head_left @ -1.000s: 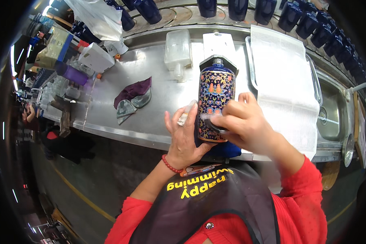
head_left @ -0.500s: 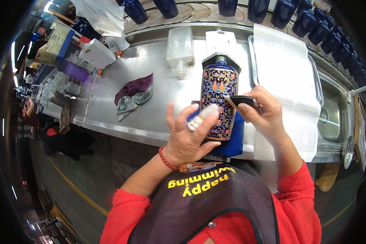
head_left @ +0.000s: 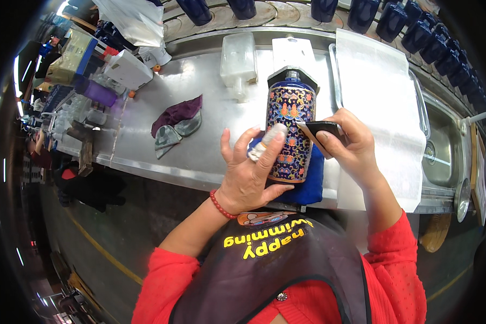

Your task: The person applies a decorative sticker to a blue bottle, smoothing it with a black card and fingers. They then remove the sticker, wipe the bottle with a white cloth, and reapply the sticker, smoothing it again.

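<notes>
Patterned bottle (head_left: 291,116): laid out on the steel bench (head_left: 210,146), its near end backed by a blue cloth (head_left: 310,186), with a dark angular block (head_left: 311,81) set at its neck end.
Long axis: run almost straight away from the dark apron (head_left: 308,259), the neck pointed to the far side.
Left hand (head_left: 249,173): placed at the bottle's near left; the grip is spread, fingers apart and closed on nothing, a pale-wrapped fingertip laid on the bottle's patterned face.
Right hand (head_left: 348,143): held off the bottle's right side; the grip is clamped on a flat black scraper (head_left: 325,129), thumb against fingers.
Scraper tip: aimed leftward at the bottle's right edge; whether contact is made cannot be told.
Nearer hand: the left; from the right grip, the bottle is found directly to the left, its axis crossed by the scraper's line.
Around the bottle: a clear container (head_left: 237,59) is seen at far left, a white sheet (head_left: 380,119) at right.
</notes>
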The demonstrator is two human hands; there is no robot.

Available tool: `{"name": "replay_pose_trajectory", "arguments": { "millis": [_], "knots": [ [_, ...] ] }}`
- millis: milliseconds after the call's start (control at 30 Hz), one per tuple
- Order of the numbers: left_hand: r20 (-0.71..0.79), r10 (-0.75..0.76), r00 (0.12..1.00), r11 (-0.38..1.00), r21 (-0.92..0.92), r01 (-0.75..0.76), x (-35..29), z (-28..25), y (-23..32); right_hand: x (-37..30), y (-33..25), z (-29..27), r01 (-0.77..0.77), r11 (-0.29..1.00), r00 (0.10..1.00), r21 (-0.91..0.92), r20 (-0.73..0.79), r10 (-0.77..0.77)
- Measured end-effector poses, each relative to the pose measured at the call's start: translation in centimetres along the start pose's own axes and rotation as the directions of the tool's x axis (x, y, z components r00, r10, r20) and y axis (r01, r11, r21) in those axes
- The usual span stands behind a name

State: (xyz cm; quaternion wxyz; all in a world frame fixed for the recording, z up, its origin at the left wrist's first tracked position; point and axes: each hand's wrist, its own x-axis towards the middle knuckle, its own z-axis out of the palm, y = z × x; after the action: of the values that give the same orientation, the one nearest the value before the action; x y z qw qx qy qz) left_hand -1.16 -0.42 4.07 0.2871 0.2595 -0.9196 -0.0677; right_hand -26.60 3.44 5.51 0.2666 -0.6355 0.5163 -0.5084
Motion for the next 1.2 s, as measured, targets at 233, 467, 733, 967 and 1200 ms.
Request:
{"name": "replay_pose_trajectory", "arguments": {
  "millis": [233, 467, 733, 967, 1200],
  "knots": [
    [-0.012, -0.146, 0.989, 0.989, -0.038, 0.146, -1.0, 0.9, 0.2, 0.1, -3.5, 1.2, 0.668, 0.647, 0.740, -0.367, 0.416, -0.528],
    [-0.024, -0.147, 0.989, 0.989, 0.011, 0.147, -1.4, 1.3, 0.0, 3.9, -2.7, 1.0, 0.113, 0.976, 0.981, -0.185, -0.136, -0.140],
    [0.032, -0.184, 0.982, 0.981, -0.050, 0.185, -2.1, 1.7, -0.7, 3.2, -2.6, 0.8, 0.046, 0.992, 0.983, 0.118, 0.169, -0.065],
    [0.019, -0.190, 0.982, 0.977, -0.093, 0.191, -2.2, 2.1, -0.7, 1.6, -4.8, 1.2, 0.554, 0.833, 0.664, 0.002, 0.603, -0.443],
    [0.055, -0.204, 0.977, 0.977, -0.051, 0.206, -2.4, 1.9, -0.7, 3.3, -4.5, 1.5, 0.470, 0.878, 0.814, -0.094, 0.432, -0.389]
  ]
}}
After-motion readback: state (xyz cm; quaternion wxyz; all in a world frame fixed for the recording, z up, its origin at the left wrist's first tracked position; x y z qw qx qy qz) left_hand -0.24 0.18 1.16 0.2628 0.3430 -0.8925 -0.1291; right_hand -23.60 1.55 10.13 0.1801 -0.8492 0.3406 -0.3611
